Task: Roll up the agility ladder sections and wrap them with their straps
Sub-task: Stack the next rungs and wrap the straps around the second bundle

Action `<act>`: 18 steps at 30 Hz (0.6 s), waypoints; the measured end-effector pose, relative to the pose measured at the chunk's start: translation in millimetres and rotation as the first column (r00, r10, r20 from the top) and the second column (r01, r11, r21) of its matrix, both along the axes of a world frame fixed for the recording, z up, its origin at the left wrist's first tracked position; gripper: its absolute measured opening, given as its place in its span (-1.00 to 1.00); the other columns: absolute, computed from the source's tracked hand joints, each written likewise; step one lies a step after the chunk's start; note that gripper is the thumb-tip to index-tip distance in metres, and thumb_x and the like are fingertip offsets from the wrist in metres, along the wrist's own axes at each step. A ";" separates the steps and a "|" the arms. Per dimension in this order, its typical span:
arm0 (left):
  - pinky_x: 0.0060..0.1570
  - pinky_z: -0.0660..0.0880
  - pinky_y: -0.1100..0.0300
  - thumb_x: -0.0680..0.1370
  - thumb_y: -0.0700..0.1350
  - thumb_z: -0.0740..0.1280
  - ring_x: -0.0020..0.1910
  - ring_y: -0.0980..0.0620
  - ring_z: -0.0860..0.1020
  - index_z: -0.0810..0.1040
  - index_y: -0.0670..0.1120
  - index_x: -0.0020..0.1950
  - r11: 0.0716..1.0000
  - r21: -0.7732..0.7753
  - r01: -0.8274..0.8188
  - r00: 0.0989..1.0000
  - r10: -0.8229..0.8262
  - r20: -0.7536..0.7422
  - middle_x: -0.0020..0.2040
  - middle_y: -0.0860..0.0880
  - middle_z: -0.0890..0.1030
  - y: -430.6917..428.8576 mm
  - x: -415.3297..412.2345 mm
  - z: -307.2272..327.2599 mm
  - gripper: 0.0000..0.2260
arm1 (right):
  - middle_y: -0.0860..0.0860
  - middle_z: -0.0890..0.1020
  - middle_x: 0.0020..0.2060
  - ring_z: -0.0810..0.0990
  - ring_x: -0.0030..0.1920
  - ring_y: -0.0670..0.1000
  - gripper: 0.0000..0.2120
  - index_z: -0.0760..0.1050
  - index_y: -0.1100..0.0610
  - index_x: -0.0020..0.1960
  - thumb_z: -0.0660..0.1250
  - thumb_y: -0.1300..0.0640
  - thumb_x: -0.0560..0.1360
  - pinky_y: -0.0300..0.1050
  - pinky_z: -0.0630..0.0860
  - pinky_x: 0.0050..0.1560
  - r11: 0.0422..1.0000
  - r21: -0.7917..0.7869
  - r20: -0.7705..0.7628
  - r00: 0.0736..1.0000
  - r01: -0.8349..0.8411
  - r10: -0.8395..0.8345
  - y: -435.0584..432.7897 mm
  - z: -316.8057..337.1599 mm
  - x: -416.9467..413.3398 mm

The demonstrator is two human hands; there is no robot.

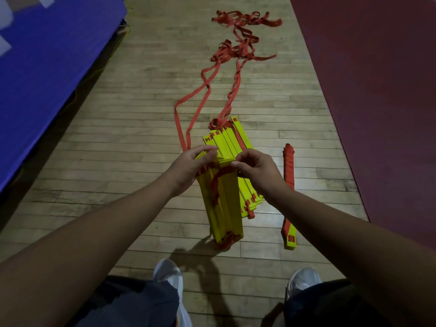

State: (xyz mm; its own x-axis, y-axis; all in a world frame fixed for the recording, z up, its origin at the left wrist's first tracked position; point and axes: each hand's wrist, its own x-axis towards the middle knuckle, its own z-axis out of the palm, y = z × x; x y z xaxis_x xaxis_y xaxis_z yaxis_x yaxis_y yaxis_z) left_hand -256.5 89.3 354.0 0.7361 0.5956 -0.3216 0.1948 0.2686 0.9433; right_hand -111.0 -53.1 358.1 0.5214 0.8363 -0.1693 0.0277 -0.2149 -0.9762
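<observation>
The left hand (193, 165) curls around the top left corner of a bundle of yellow rungs (230, 204), its fingers closed over the rung ends and the orange webbing there. The right hand (256, 169) pinches the top right edge of the same bundle between thumb and bent fingers; whether it nips a rung or a bit of webbing is hard to tell from this angle. The bundle hangs down from both hands, its lower end at or just above the wooden floor (132, 142), and an orange wrap (218, 179) crosses its face slantwise just below the hands.

Just beyond the hands, and partly under the right one, a loose stack of rungs (232, 140) lies flat on the floor. From the left hand two strands of strap (226, 51) run away along the floor to a tangled heap far ahead of both hands.

To the outside of the right hand lies a finished bundle (289, 175), bound along most of its length in orange webbing, apart from the stack. A blue mat (47, 67) borders the floor beyond the left hand, a dark red mat (377, 90) beyond the right. Two white shoes (169, 277) stand below the forearms.
</observation>
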 end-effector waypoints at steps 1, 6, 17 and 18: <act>-0.04 0.58 0.25 0.38 0.03 0.60 0.03 0.08 0.66 0.54 -0.11 0.27 1.000 0.000 0.031 1.000 -0.031 0.004 0.14 -0.07 0.62 2.9 -3.8 -2.3 -0.46 | 0.27 0.64 -0.10 0.65 -0.03 0.24 -0.94 0.55 0.19 -0.06 0.42 0.25 0.56 0.25 0.60 0.15 1.000 -0.004 -0.003 1.000 0.021 -0.021 0.8 -0.1 1.4; 0.13 0.53 0.11 0.53 -0.31 0.44 0.08 0.01 0.59 0.54 -0.08 0.22 0.960 0.214 0.179 0.973 -0.142 -0.180 0.08 -0.05 0.59 12.6 -13.2 -7.6 -0.69 | 0.34 0.64 -0.04 0.64 0.06 0.34 -0.95 0.55 0.19 -0.06 0.40 0.26 0.57 0.31 0.57 0.17 0.999 0.004 -0.026 0.998 0.052 -0.052 1.4 -3.1 7.6; -0.02 0.61 0.14 0.47 -0.31 0.51 -0.07 0.02 0.66 0.55 -0.20 0.16 0.974 0.220 -0.058 0.987 0.090 -0.135 -0.08 -0.06 0.67 8.8 -13.7 -11.5 -0.70 | 0.21 0.70 0.05 0.67 0.12 0.14 -0.79 0.64 0.27 0.19 0.33 0.24 0.62 -0.05 0.60 0.17 0.993 -0.030 -0.037 0.993 -0.115 0.114 -1.8 -7.9 5.7; 0.05 0.58 0.04 0.47 -0.28 0.52 -0.04 -0.02 0.65 0.57 -0.20 0.12 0.975 0.215 -0.059 0.987 0.089 -0.131 -0.09 -0.09 0.67 8.0 -13.4 -11.9 -0.74 | 0.22 0.70 0.05 0.67 0.12 0.14 -0.79 0.64 0.26 0.19 0.32 0.23 0.62 -0.07 0.60 0.15 0.992 -0.031 -0.034 0.992 -0.125 0.124 -1.5 -8.3 4.4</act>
State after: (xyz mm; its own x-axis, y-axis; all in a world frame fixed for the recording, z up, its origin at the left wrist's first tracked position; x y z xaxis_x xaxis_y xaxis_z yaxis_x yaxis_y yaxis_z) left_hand -269.9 97.3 342.1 0.6442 0.7119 -0.2797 0.3150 0.0862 0.9452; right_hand -106.7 -54.6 349.8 0.4071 0.8882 -0.2132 0.0251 -0.2442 -0.9694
